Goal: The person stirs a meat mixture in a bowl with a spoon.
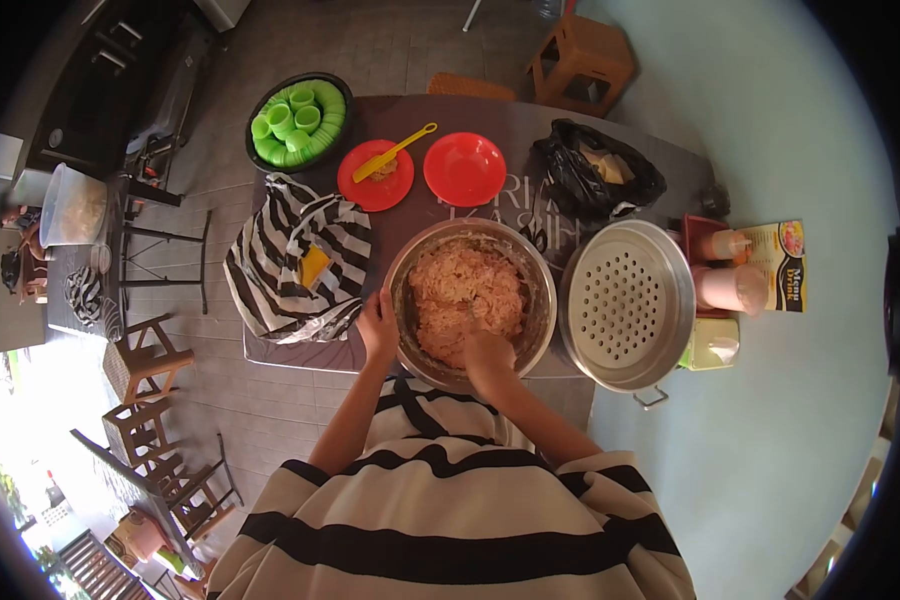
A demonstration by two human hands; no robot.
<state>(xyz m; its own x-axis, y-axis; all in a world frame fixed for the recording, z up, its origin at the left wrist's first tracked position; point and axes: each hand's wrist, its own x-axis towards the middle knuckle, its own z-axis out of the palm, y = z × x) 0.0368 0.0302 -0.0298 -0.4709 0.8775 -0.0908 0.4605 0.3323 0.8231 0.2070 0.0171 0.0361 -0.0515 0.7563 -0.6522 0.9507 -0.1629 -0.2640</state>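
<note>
A wide metal bowl [401, 345] stands at the table's near edge, filled with a pale pink, minced-looking mixture [460, 285]. My left hand [377, 327] grips the bowl's rim on its left side. Inside the bowl, my right hand [490, 362] is closed over the near part of the mixture. What its fingers hold, if anything, is hidden; a thin shape shows just beyond them. Right of the bowl sits a perforated metal steamer tray [620, 300] in a pot with a side handle [651, 400].
Behind the bowl are a red plate [465, 168], another red plate [350, 180] with a yellow spatula [395, 153], and a black plastic bag [580, 180]. A striped bag [280, 270] lies left. Green cups [282, 120] fill a black basin. Sauce bottles [735, 288] stand right, beside the wall.
</note>
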